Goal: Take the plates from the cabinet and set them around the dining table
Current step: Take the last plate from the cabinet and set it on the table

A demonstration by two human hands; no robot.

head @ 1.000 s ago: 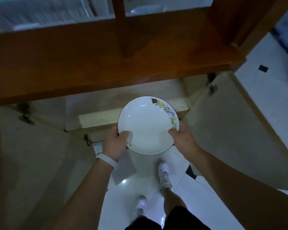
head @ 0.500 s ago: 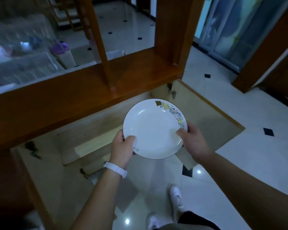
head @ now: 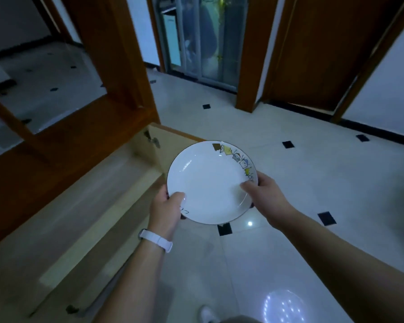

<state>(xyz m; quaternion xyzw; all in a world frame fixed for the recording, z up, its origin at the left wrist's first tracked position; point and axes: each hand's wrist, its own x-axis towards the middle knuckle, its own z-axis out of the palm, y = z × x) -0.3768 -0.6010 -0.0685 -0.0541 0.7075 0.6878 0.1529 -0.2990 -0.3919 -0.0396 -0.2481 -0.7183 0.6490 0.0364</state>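
A home, dimly lit. Glossy cream floor tiles with small black diamond insets cover the room. At 10 o'clock stands a brown wooden cabinet with an open pale door. At 12 o'clock is a glass sliding door; at 1 o'clock, a dark wooden door.

The round white ceramic plate with a thin dark rim and small cartoon figures along its upper right edge sits face-up, nearly level, in mid-air above the pale tiled floor.
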